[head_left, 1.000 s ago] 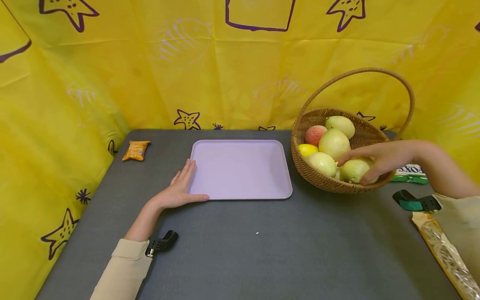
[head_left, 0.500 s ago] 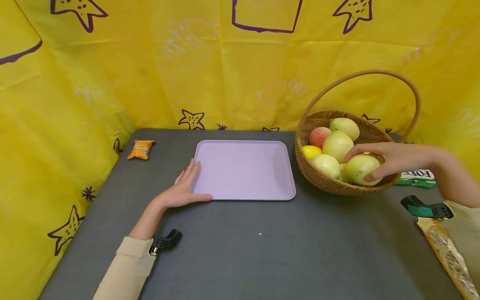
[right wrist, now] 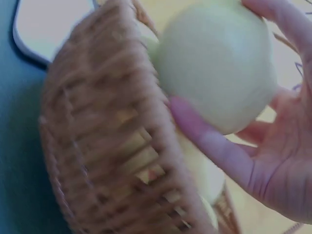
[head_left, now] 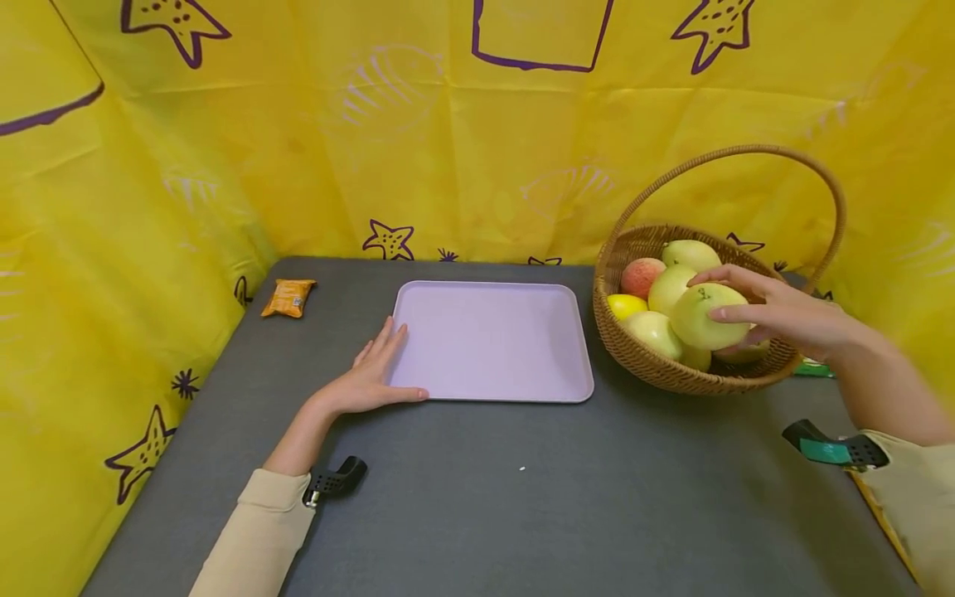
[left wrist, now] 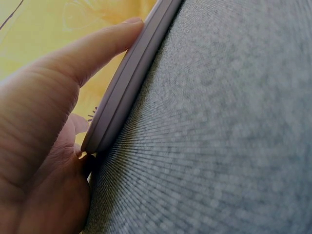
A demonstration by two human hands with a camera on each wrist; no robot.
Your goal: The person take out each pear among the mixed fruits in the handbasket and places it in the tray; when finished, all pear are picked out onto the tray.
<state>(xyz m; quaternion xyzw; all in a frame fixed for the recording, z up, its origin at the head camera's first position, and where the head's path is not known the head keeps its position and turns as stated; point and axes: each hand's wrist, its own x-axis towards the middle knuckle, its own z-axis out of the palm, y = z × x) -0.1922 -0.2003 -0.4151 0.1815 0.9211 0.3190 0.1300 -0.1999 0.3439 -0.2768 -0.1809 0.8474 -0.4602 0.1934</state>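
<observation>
A pale green, melon-like fruit is in my right hand, with thumb and fingers curled around its sides. It overlaps the other fruit in the wicker basket. In the right wrist view the fruit is up by the basket rim. My left hand lies at the near left corner of a lilac tray, fingers straight along its left side and thumb on the front edge. The left wrist view shows that thumb touching the tray's rim.
The basket also holds a peach, a yellow fruit and several pale green fruits; its tall handle arches above. A small orange packet lies back left. A green package shows behind the right wrist. Yellow cloth hangs behind.
My right hand has taken hold of the pale green fruit and lifted it from its place in the basket, uncovering another fruit beneath. My left hand stays at the tray; the head view has shifted slightly.
</observation>
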